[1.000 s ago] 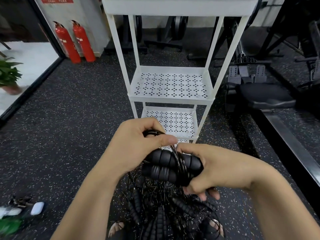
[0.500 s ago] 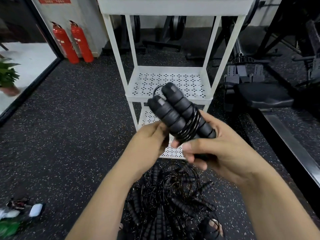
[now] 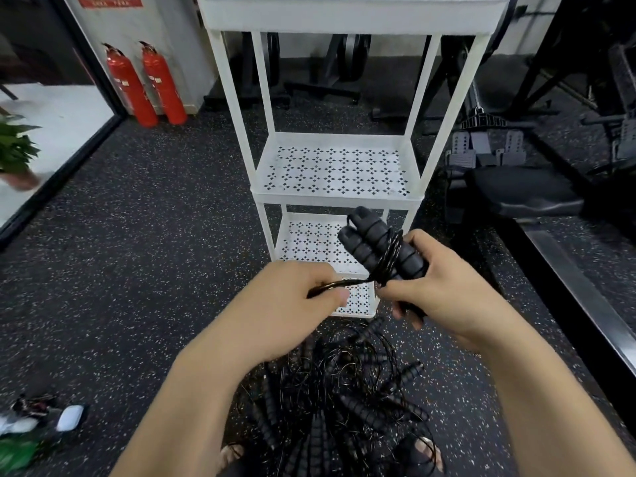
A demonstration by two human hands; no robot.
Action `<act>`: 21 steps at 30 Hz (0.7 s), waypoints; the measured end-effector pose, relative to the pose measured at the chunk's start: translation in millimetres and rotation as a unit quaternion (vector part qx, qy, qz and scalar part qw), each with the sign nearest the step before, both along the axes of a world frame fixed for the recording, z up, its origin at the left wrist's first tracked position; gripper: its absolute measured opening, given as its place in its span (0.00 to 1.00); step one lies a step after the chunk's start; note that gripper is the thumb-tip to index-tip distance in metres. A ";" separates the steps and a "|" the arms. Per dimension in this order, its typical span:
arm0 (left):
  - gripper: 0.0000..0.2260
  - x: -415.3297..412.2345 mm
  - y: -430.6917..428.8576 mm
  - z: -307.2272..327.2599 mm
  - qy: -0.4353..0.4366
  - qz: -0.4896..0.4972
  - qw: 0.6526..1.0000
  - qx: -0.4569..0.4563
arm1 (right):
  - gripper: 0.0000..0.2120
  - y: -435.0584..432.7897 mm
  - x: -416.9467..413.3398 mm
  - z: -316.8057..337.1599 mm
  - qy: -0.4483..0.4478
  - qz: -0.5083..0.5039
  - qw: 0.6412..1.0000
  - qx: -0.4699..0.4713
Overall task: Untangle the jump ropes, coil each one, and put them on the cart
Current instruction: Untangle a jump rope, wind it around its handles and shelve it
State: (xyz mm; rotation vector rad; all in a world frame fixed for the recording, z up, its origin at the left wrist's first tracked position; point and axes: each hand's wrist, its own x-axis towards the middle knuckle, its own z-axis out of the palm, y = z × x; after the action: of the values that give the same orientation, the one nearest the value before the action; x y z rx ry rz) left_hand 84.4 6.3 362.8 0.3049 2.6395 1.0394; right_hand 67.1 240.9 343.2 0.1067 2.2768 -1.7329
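Note:
My right hand (image 3: 444,290) grips a jump rope (image 3: 375,246) by its two black ribbed handles, held side by side and pointing up and away, with cord wound round their middle. A loop of that cord runs left into my left hand (image 3: 292,297), which pinches it between thumb and fingers. Both hands are in front of the lowest shelf of the white cart (image 3: 335,197). On the floor below my hands lies a tangled pile of black jump ropes (image 3: 344,394) with several ribbed handles.
The cart has three perforated shelves, none holding rope. Two red fire extinguishers (image 3: 148,87) stand at the back left. Black gym equipment (image 3: 516,187) stands to the right. A potted plant (image 3: 15,149) is at the far left, small items (image 3: 44,418) on the floor lower left.
My left hand has moved from the handles to a cord loop and pulled it left. The handles in my right hand have dropped a little, from before the middle shelf to before the lowest.

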 end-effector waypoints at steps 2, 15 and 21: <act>0.11 0.3 -6.5 4.8 0.017 0.018 0.999 0.025 | 0.18 1.1 0.1 -0.8 -0.025 0.036 0.998 0.035; 0.14 -6.8 -17.9 0.0 0.038 0.075 0.966 0.244 | 0.18 -5.8 18.1 23.7 -0.120 0.314 0.939 0.067; 0.07 -11.2 -21.7 -10.0 -0.048 0.032 0.917 0.395 | 0.20 -2.9 27.4 46.2 -0.108 0.359 0.924 -0.083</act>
State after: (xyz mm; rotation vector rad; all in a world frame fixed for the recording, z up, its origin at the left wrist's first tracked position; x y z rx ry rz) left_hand 73.2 -15.4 352.7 0.3128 2.0232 2.0487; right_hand 94.5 238.1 389.4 -0.4874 1.6864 -1.4087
